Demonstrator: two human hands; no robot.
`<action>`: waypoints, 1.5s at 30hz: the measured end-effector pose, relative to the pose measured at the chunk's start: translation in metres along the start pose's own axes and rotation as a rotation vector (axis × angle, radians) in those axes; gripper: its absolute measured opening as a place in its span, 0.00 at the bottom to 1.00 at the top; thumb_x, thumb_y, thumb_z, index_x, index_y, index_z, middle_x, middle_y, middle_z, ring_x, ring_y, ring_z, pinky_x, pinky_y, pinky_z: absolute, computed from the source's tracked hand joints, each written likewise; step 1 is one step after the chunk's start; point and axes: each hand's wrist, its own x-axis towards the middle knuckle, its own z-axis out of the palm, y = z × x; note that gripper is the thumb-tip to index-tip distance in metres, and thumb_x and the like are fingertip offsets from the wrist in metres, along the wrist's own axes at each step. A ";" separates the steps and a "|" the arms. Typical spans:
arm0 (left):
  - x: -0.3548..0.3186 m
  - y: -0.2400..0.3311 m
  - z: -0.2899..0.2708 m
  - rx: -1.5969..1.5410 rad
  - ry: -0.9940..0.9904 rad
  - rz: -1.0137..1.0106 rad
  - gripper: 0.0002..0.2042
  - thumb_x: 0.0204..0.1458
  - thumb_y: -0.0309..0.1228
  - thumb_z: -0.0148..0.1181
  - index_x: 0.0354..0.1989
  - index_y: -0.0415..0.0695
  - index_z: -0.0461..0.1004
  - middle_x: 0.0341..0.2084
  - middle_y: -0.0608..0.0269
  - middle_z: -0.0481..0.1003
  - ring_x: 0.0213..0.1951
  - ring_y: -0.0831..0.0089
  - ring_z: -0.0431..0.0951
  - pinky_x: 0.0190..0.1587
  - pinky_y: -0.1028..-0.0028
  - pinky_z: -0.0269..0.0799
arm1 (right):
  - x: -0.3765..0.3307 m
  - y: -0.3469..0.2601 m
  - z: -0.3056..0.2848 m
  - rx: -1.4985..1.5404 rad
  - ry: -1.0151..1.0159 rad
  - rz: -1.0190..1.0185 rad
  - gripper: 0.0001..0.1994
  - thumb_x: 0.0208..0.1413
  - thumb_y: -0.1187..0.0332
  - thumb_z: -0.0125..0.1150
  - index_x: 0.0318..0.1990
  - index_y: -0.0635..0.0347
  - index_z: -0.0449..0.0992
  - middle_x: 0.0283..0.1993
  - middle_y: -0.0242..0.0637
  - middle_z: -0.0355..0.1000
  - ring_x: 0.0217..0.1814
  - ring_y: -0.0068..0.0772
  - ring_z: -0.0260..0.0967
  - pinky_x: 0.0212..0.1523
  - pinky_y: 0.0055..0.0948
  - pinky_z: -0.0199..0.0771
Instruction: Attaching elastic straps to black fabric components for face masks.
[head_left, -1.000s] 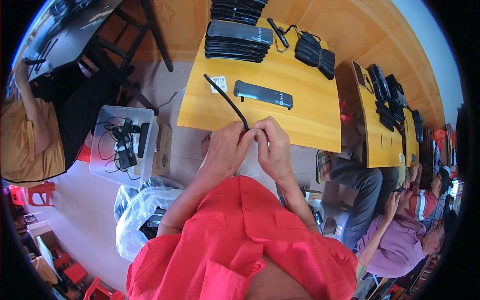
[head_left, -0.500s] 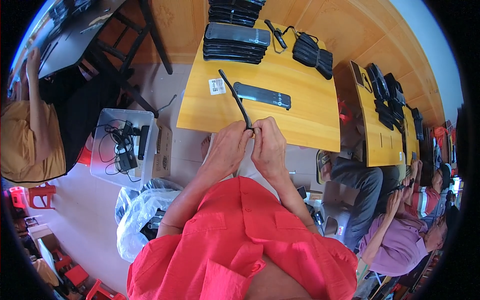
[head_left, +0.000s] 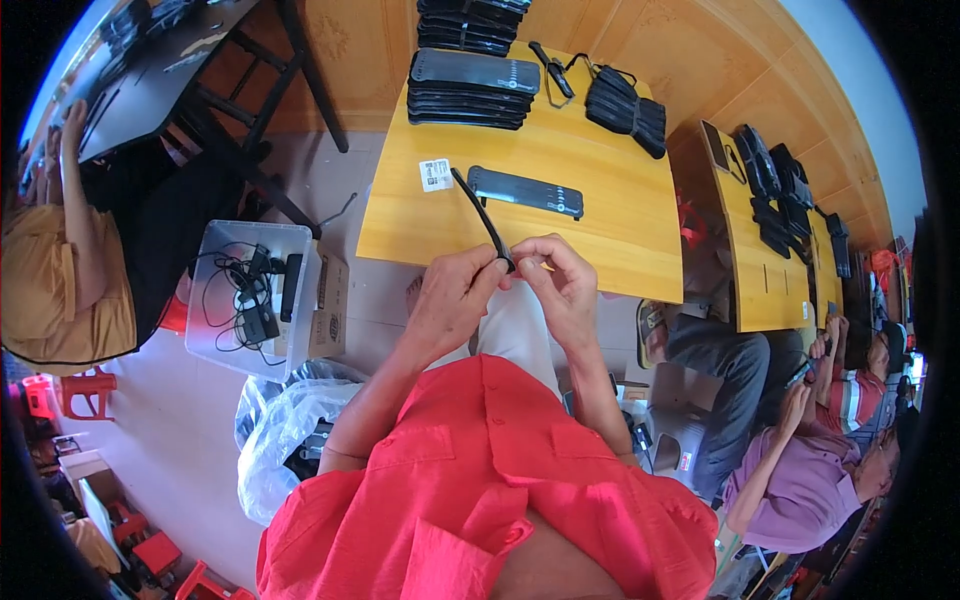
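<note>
My left hand [head_left: 455, 295] pinches the near end of a thin black strap-like piece [head_left: 482, 218] that slants up and away over the yellow table [head_left: 620, 235]. Beside it, my right hand [head_left: 556, 283] has its fingertips closed at the same end, against a small pale bit that is too small to make out. Both hands meet at the table's front edge. A long flat black device [head_left: 525, 191] lies on the table just beyond them, with a small white label [head_left: 436, 174] to its left.
A stack of flat black devices [head_left: 470, 88] and a pile of black pouches [head_left: 625, 110] sit at the table's far side. A clear bin of cables [head_left: 255, 295] and plastic bags [head_left: 285, 430] stand on the floor at left. People sit left and right.
The black strap has swung from a low slant to a steeper one, its far end now nearer the black device. My hands have stayed together at the table's edge.
</note>
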 end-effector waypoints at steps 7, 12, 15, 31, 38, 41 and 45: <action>-0.001 0.002 0.003 0.041 -0.005 0.028 0.11 0.53 0.30 0.48 0.25 0.36 0.70 0.16 0.56 0.70 0.15 0.67 0.69 0.22 0.69 0.62 | -0.003 -0.003 -0.004 0.053 -0.011 -0.029 0.07 0.48 0.82 0.57 0.36 0.69 0.74 0.36 0.37 0.68 0.35 0.25 0.70 0.36 0.21 0.75; -0.001 0.007 0.000 0.084 -0.064 0.056 0.10 0.53 0.30 0.48 0.24 0.36 0.69 0.15 0.55 0.68 0.16 0.65 0.69 0.23 0.68 0.62 | 0.000 -0.002 -0.015 0.279 -0.080 0.099 0.07 0.48 0.82 0.58 0.35 0.69 0.76 0.36 0.37 0.68 0.36 0.26 0.70 0.38 0.23 0.75; -0.001 0.007 0.000 0.083 -0.060 0.100 0.10 0.53 0.30 0.48 0.24 0.36 0.69 0.14 0.55 0.67 0.16 0.66 0.69 0.23 0.69 0.62 | 0.001 0.000 -0.016 0.350 -0.083 0.147 0.06 0.48 0.81 0.59 0.35 0.68 0.77 0.37 0.38 0.69 0.36 0.27 0.71 0.39 0.24 0.75; 0.001 -0.003 0.007 0.257 0.028 0.260 0.06 0.52 0.26 0.49 0.27 0.36 0.70 0.19 0.54 0.70 0.21 0.63 0.71 0.24 0.69 0.64 | -0.006 -0.019 -0.001 -0.124 0.039 -0.006 0.07 0.46 0.85 0.55 0.34 0.72 0.76 0.35 0.40 0.72 0.34 0.26 0.72 0.35 0.21 0.74; -0.002 -0.002 0.007 0.447 0.063 0.276 0.05 0.50 0.26 0.50 0.26 0.37 0.68 0.21 0.51 0.69 0.28 0.51 0.71 0.30 0.61 0.64 | -0.005 -0.020 0.000 -0.440 0.027 -0.171 0.07 0.45 0.85 0.55 0.33 0.70 0.75 0.31 0.39 0.73 0.30 0.24 0.72 0.30 0.20 0.73; -0.003 0.003 0.007 0.470 0.067 0.276 0.05 0.49 0.26 0.51 0.27 0.37 0.68 0.22 0.51 0.69 0.29 0.51 0.71 0.30 0.60 0.63 | -0.007 -0.028 0.004 -0.666 0.037 -0.306 0.05 0.45 0.84 0.55 0.32 0.70 0.74 0.28 0.41 0.72 0.28 0.27 0.73 0.29 0.22 0.74; -0.001 0.006 0.007 0.503 0.051 0.297 0.05 0.49 0.26 0.51 0.26 0.37 0.68 0.21 0.51 0.69 0.28 0.51 0.71 0.29 0.61 0.63 | -0.006 -0.030 -0.001 -0.681 0.015 -0.236 0.04 0.44 0.84 0.55 0.30 0.70 0.73 0.26 0.41 0.71 0.27 0.30 0.73 0.28 0.24 0.74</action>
